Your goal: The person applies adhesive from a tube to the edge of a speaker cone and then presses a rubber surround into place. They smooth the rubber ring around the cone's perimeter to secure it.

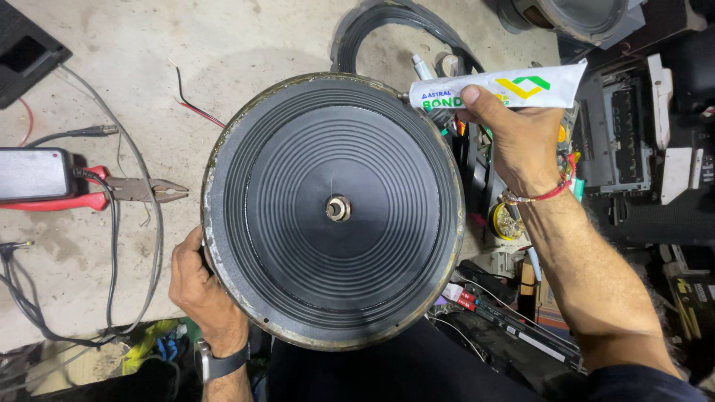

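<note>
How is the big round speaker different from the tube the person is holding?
The speaker is big, round and black with ringed grooves; the tube is small, long and mostly white with green and yellow marks. The speaker lies flat, steadied at its rim by the left hand; the tube is gripped in the right hand, its tip at the speaker's upper right edge. Both are being handled by the same person.

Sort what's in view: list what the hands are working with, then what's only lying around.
In hand:
left hand grips the speaker cone at its rim
right hand holds the white glue tube at the rim

Lying about:
red-handled pliers
grey box
red-black wire
coiled cable
</note>
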